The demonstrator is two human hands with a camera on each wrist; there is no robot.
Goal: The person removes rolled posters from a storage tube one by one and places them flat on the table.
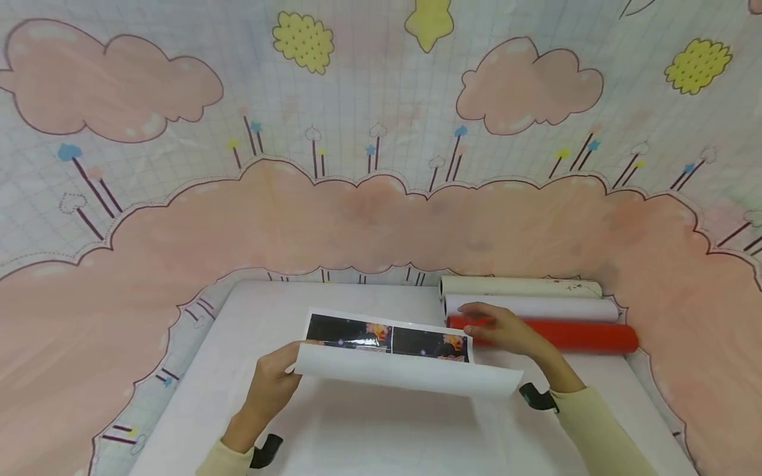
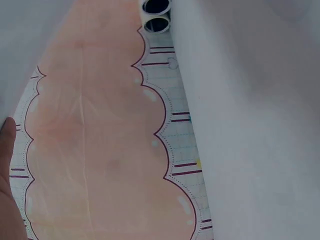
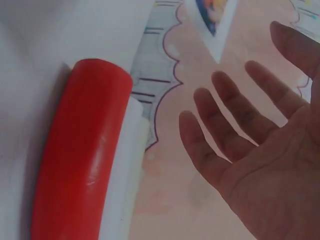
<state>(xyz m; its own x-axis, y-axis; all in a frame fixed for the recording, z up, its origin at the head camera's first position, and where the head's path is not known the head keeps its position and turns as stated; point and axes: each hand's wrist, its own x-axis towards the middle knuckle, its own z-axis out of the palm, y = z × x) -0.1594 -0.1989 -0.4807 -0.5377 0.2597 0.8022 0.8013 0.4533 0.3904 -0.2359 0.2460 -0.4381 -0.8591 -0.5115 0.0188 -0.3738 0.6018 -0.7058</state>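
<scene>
A white sheet (image 1: 405,373) printed with two dark pictures of orange flowers is held up over the table, its near part curling over. My left hand (image 1: 274,380) pinches the sheet by its left edge; only a finger and part of that hand (image 2: 9,170) show in the left wrist view. At the sheet's right end, my right hand (image 1: 503,328) is raised near the far corner. In the right wrist view its fingers are spread and the palm is bare, with the printed corner (image 3: 217,50) apart from the fingertips.
On the white table (image 1: 250,324), a red roll (image 1: 571,335), a white roll (image 1: 536,308) and a cream roll (image 1: 524,286) lie side by side at the back right. A cloud-patterned cloth (image 1: 381,225) surrounds the table.
</scene>
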